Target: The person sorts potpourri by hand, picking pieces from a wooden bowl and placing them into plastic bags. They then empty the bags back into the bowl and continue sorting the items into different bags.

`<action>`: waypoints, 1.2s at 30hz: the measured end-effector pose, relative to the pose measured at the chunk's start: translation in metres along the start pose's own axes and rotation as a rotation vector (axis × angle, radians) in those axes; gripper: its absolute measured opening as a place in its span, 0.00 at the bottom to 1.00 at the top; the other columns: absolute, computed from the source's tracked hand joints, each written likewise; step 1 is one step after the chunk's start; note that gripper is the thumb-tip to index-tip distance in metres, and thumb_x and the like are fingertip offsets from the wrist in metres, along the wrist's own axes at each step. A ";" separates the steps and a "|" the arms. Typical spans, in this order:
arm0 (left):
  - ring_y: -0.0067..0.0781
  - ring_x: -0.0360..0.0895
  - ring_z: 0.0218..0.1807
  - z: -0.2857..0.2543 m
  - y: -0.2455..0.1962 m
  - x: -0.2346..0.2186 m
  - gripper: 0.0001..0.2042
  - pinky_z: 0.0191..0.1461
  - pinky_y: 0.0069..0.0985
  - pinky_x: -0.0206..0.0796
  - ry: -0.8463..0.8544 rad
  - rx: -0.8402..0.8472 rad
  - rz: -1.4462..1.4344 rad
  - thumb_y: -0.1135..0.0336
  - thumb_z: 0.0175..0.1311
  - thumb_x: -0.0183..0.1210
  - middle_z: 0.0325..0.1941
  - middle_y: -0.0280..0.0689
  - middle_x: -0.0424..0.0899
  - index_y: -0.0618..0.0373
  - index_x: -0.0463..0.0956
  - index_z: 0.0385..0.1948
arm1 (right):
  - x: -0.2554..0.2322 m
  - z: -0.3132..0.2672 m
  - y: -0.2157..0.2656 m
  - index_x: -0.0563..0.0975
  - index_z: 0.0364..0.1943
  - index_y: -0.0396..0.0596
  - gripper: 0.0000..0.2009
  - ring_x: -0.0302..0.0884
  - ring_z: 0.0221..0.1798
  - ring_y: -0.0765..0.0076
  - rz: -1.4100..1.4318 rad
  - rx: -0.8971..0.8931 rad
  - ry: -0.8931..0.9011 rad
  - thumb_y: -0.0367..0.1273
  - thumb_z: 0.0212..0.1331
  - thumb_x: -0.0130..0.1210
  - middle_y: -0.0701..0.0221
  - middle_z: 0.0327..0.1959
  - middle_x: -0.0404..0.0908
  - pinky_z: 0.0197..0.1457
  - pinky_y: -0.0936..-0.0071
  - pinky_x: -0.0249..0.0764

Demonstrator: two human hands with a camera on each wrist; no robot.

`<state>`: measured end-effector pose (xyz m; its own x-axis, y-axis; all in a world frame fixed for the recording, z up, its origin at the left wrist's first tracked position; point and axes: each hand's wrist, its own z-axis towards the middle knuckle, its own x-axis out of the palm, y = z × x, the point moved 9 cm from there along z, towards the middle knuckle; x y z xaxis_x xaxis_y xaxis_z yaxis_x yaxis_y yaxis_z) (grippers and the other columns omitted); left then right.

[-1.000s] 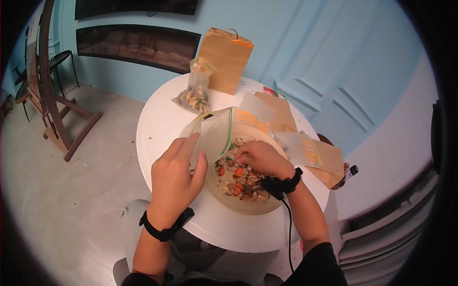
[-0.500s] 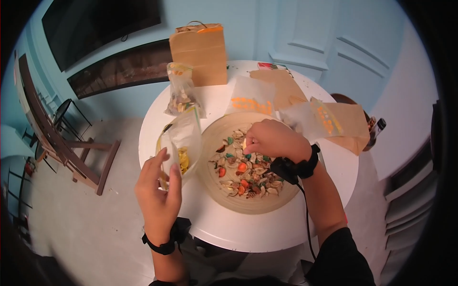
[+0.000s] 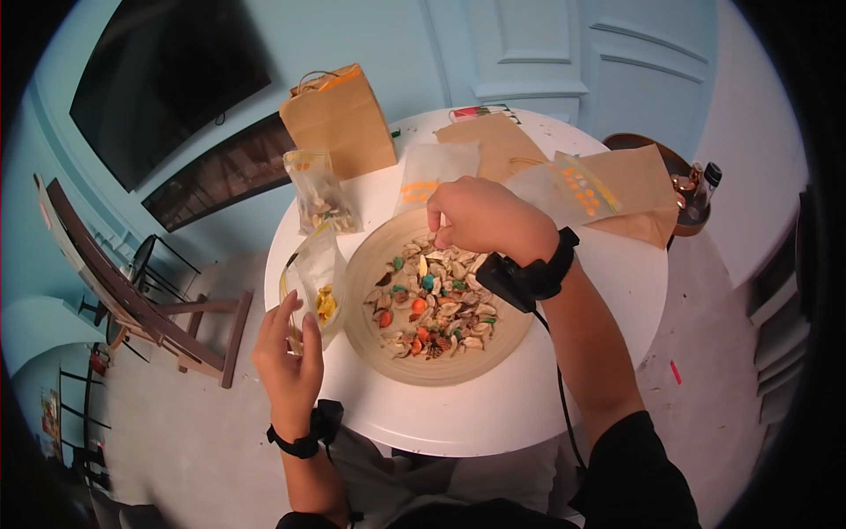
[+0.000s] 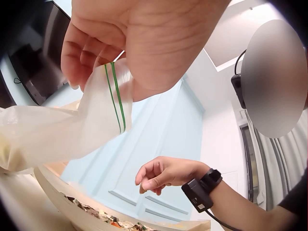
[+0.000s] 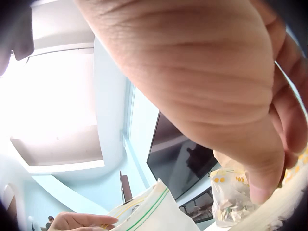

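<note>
My left hand (image 3: 291, 366) pinches the rim of a clear zip bag (image 4: 103, 113) with a green seal line, thumb on one side and fingers on the other. Yellow dried pieces (image 3: 326, 304) lie in the bag, which stands at the left rim of a wide round bowl (image 3: 366, 348). Potpourri (image 3: 441, 309) is spread in the bowl: pale petals, orange and teal bits and a small cone. Over the bowl's far side is my right hand (image 3: 493, 220), fingers bent and thumb near the index finger. I cannot tell whether a small piece is between its fingertips.
A filled clear bag (image 3: 322, 198) stands behind the bowl, near an upright brown paper bag (image 3: 339, 123). Flat clear bags (image 3: 568, 194) and brown paper (image 3: 643, 189) cover the table's far right. A brown tray (image 3: 683, 167) with bottles is beyond. A cable (image 3: 568, 410) hangs from my right wrist.
The zip bag has come down to the left of the bowl with my left hand, and its yellow contents now show. My right hand has moved from the bowl's middle to its far side. The head view has turned.
</note>
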<state>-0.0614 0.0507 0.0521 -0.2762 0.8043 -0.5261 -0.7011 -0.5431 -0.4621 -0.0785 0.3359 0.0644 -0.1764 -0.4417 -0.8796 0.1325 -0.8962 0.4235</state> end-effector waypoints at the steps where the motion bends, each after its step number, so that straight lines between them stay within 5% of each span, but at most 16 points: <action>1: 0.26 0.78 0.28 0.002 0.000 -0.002 0.15 0.29 0.23 0.66 0.001 -0.010 0.006 0.75 0.66 0.61 0.43 0.44 0.86 0.65 0.80 0.54 | -0.007 -0.001 0.001 0.83 0.31 0.47 0.09 0.85 0.40 0.52 -0.018 -0.007 -0.025 0.31 0.48 0.71 0.61 0.33 0.87 0.43 0.59 0.79; 8: 0.24 0.78 0.31 0.017 0.009 0.002 0.15 0.28 0.21 0.63 0.029 -0.037 -0.018 0.72 0.68 0.61 0.45 0.42 0.87 0.65 0.81 0.54 | -0.007 0.002 -0.008 0.84 0.30 0.42 0.12 0.83 0.39 0.51 -0.071 0.035 -0.028 0.38 0.54 0.70 0.57 0.30 0.85 0.43 0.59 0.76; 14: 0.23 0.76 0.30 0.009 0.025 0.006 0.16 0.32 0.20 0.66 0.020 -0.114 -0.128 0.75 0.66 0.61 0.45 0.44 0.86 0.65 0.80 0.55 | 0.051 0.021 -0.022 0.85 0.37 0.42 0.18 0.84 0.40 0.51 -0.107 0.139 0.228 0.44 0.54 0.70 0.57 0.33 0.86 0.44 0.59 0.77; 17: 0.23 0.75 0.29 0.006 0.031 0.001 0.17 0.33 0.20 0.66 -0.010 -0.152 -0.202 0.75 0.65 0.61 0.44 0.43 0.86 0.64 0.80 0.56 | 0.046 0.009 -0.016 0.84 0.42 0.44 0.21 0.84 0.41 0.51 -0.117 0.006 0.035 0.46 0.54 0.70 0.58 0.33 0.86 0.45 0.59 0.77; 18: 0.23 0.75 0.29 0.007 0.034 -0.002 0.17 0.33 0.20 0.66 -0.022 -0.162 -0.211 0.75 0.65 0.61 0.44 0.43 0.86 0.64 0.80 0.56 | 0.037 0.001 -0.001 0.84 0.43 0.45 0.22 0.84 0.45 0.51 -0.152 0.115 0.120 0.48 0.54 0.69 0.57 0.38 0.87 0.51 0.58 0.77; 21: 0.25 0.76 0.29 0.005 0.042 -0.011 0.16 0.34 0.21 0.67 -0.050 -0.207 -0.239 0.75 0.64 0.61 0.43 0.43 0.86 0.64 0.80 0.54 | 0.055 -0.026 0.023 0.81 0.53 0.47 0.28 0.83 0.46 0.51 -0.127 0.031 0.306 0.51 0.56 0.68 0.58 0.43 0.84 0.50 0.60 0.77; 28: 0.21 0.76 0.29 -0.007 0.052 -0.010 0.16 0.29 0.19 0.65 -0.028 -0.135 -0.261 0.74 0.66 0.61 0.47 0.42 0.87 0.63 0.80 0.56 | 0.082 -0.040 0.010 0.80 0.54 0.48 0.19 0.79 0.55 0.47 -0.058 0.117 0.465 0.38 0.61 0.67 0.55 0.49 0.80 0.59 0.61 0.73; 31: 0.22 0.76 0.29 -0.009 0.056 -0.018 0.16 0.28 0.19 0.65 -0.054 -0.117 -0.245 0.74 0.65 0.61 0.47 0.42 0.87 0.63 0.80 0.55 | 0.071 -0.031 -0.009 0.80 0.53 0.45 0.15 0.84 0.46 0.57 0.017 0.054 0.310 0.34 0.64 0.64 0.60 0.42 0.81 0.49 0.65 0.79; 34: 0.22 0.77 0.30 -0.010 0.063 -0.026 0.16 0.29 0.19 0.66 -0.071 -0.155 -0.250 0.74 0.65 0.61 0.46 0.42 0.87 0.63 0.81 0.55 | 0.054 -0.031 -0.015 0.79 0.54 0.44 0.13 0.82 0.39 0.77 0.227 0.379 0.257 0.31 0.69 0.60 0.71 0.35 0.81 0.40 0.77 0.79; 36: 0.24 0.78 0.30 -0.010 0.065 -0.031 0.16 0.30 0.20 0.67 -0.092 -0.140 -0.258 0.75 0.65 0.61 0.46 0.43 0.87 0.63 0.80 0.55 | 0.051 -0.029 -0.018 0.79 0.53 0.43 0.11 0.82 0.37 0.81 0.294 0.395 0.180 0.31 0.71 0.58 0.74 0.35 0.80 0.37 0.81 0.79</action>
<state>-0.0917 -0.0115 0.0311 -0.1642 0.9349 -0.3147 -0.6603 -0.3412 -0.6691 -0.0615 0.3309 0.0055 -0.0124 -0.6940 -0.7199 -0.2329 -0.6981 0.6771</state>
